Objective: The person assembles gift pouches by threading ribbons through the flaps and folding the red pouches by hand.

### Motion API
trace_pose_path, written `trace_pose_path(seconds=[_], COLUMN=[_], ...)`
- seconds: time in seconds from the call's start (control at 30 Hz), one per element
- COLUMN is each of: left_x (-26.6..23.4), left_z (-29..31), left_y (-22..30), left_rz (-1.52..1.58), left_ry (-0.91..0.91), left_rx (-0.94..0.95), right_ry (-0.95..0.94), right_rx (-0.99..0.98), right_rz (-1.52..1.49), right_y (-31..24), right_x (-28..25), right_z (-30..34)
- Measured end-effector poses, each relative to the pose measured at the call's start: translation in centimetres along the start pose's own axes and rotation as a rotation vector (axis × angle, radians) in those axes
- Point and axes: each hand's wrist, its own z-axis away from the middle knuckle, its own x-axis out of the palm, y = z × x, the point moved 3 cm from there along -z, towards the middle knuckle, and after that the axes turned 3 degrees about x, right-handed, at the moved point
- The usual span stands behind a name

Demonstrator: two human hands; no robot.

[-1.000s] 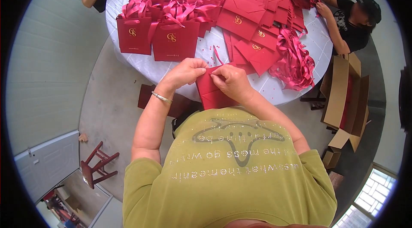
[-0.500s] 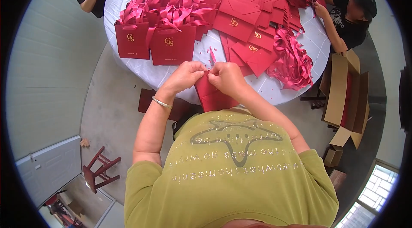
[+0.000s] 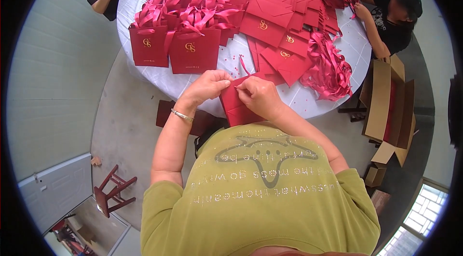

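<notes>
In front of my body, a flat red paper gift bag (image 3: 236,110) rests against the table edge. My left hand (image 3: 208,86), with a silver bracelet on its wrist, pinches the bag's upper left corner. Over the bag's upper part, my right hand (image 3: 263,97) is closed in a pinch, thumb against forefinger, on what looks like a ribbon end. A narrow pink ribbon (image 3: 245,66) sticks up past the bag's top edge onto the tablecloth. The hole in the bag is too small to make out.
Finished red bags (image 3: 194,51) with ribbon handles stand at the left on the round white-covered table (image 3: 154,75). Flat red bags (image 3: 267,17) and loose pink ribbons (image 3: 328,70) lie rightward. Two people (image 3: 398,22) work across. Open cardboard boxes (image 3: 378,101) and a stool (image 3: 115,191) stand around.
My right hand has moved slightly down and right, away from my left hand, baring more of the bag's top. The ribbon beyond the bag has shifted and looks thinner.
</notes>
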Motion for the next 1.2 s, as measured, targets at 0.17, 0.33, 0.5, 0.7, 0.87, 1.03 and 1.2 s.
trace_pose_path(seconds=[0.17, 0.33, 0.5, 0.7, 0.87, 1.03, 1.2], left_x=[0.1, 0.0, 0.0, 0.5, 0.9, 0.9, 0.8], left_z=[0.0, 0.2, 0.0, 0.1, -0.2, -0.2, -0.4], left_y=[0.1, 0.2, 0.1, 0.6, 0.6, 0.6, 0.4], left_rz=[-0.001, 0.005, 0.008, -0.053, -0.306, -0.318, -0.342], left_ry=[0.001, 0.007, -0.016, 0.025, 0.109, 0.089, 0.111], left_rx=[0.005, 0.001, 0.013, 0.002, 0.092, 0.107, 0.15], right_ry=[0.023, -0.007, 0.018, -0.022, -0.133, -0.31, -0.377], right_rx=[-0.015, -0.006, -0.01, -0.015, 0.083, 0.272, 0.425], right_rz=[-0.002, -0.007, -0.007, 0.097, 0.277, 0.197, 0.008], right_y=[-0.2, -0.4, -0.4, -0.4, -1.4, -1.0, 1.3], right_x=[-0.3, -0.5, -0.5, 0.1, 1.5, 1.7, 1.3], right_z=[0.1, 0.1, 0.0, -0.2, -0.9, -2.5, -3.1])
